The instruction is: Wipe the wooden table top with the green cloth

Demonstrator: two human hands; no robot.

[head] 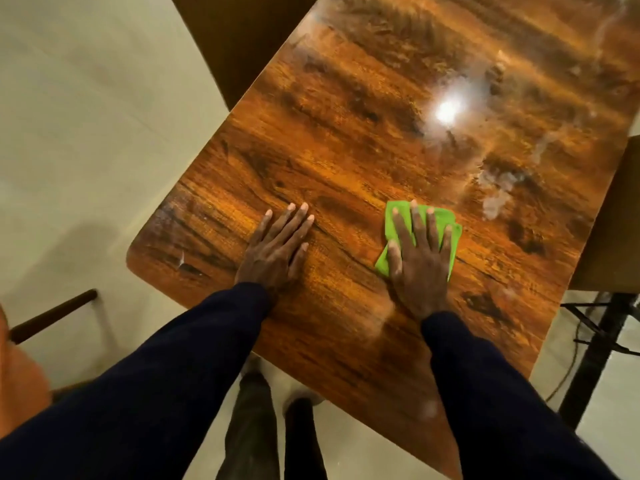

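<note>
One green cloth (443, 218) — folded, seemingly | flat under right hand (420, 261)

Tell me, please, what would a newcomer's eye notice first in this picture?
The bright green cloth, pressed flat under the right hand on the wooden table, stands out most. Next comes the white glare of light on the glossy top, farther away, with pale smears below it. The left hand lies flat on bare wood, left of the cloth.
</note>
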